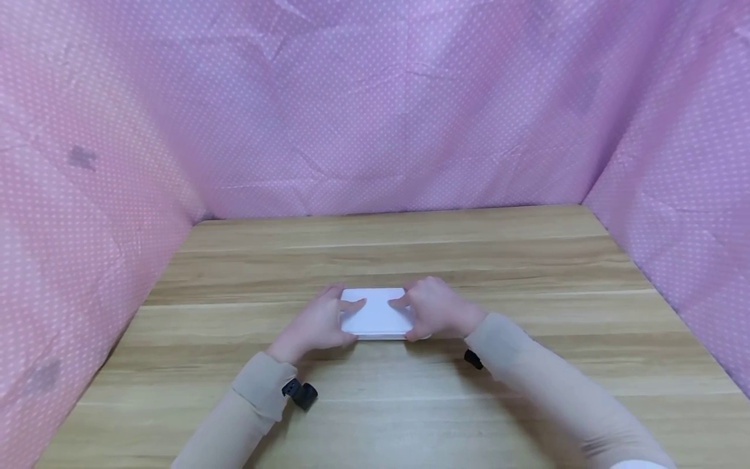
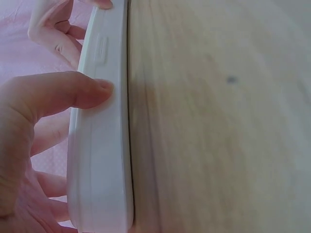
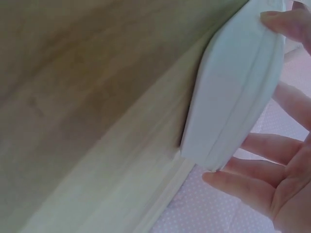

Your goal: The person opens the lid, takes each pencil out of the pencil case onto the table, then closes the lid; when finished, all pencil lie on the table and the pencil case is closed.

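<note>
A flat white plastic case (image 1: 377, 314) lies on the wooden table, its long side toward me. My left hand (image 1: 316, 324) grips its left end, and my right hand (image 1: 438, 309) grips the right end. Both index fingers reach over the top face, while the thumbs press the near side. In the left wrist view, the left thumb rests on the side wall of the case (image 2: 99, 155), close to a small raised catch. The right wrist view shows the right thumb on the wall of the case (image 3: 233, 92) and the other fingers about its far side. What is inside is hidden.
The wood-grain table (image 1: 375, 247) meets pink dotted cloth (image 1: 387, 117) at the back and along both sides. Black wrist cameras (image 1: 301, 394) hang below the beige sleeves (image 1: 545, 384), low over the tabletop.
</note>
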